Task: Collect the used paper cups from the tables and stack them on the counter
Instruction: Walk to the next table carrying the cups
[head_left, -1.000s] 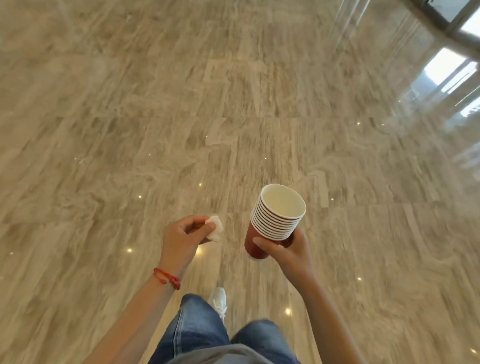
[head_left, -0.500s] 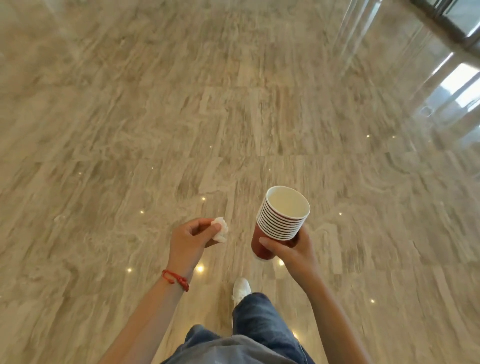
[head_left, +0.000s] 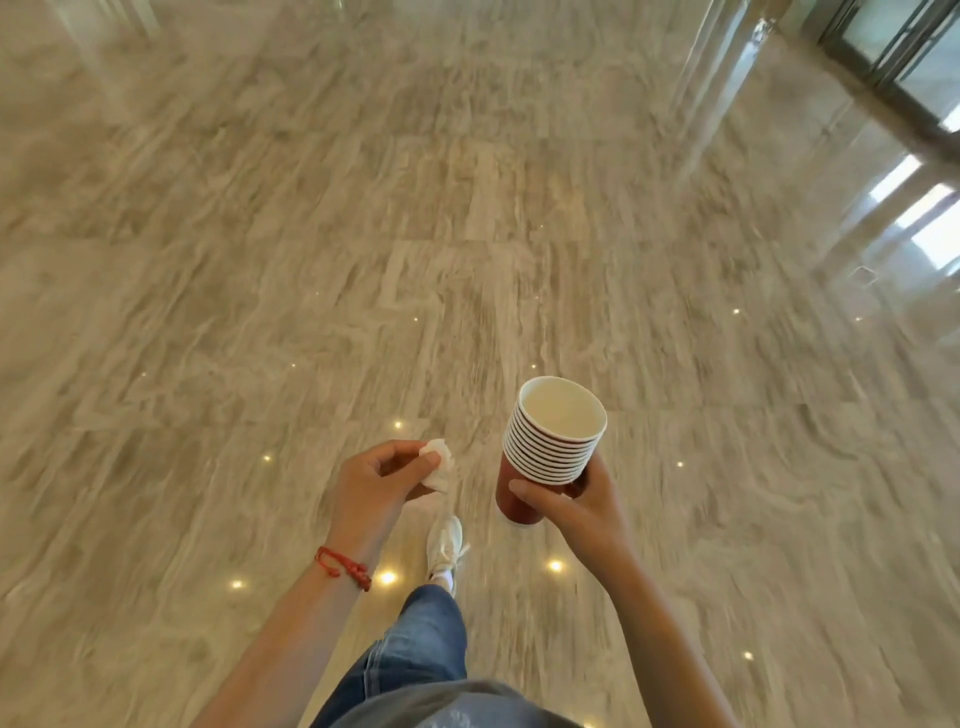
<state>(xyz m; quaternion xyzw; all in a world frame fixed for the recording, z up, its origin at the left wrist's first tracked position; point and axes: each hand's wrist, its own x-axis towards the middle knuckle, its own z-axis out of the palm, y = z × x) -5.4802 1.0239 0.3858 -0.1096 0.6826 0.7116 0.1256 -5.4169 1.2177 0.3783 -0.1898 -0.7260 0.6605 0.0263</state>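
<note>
The floor (head_left: 363, 270) is gleaming, polished veined stone mirroring lights. The stacked cups (head_left: 550, 447) are looking like matt paper, the tissue (head_left: 438, 466) crumpled, the jeans (head_left: 421, 644) denim.

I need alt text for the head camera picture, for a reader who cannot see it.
A person's right hand holds a stack of red paper cups while the left hand pinches a crumpled white tissue. Below lie a polished marble floor, a jeans leg and a white shoe.
</note>
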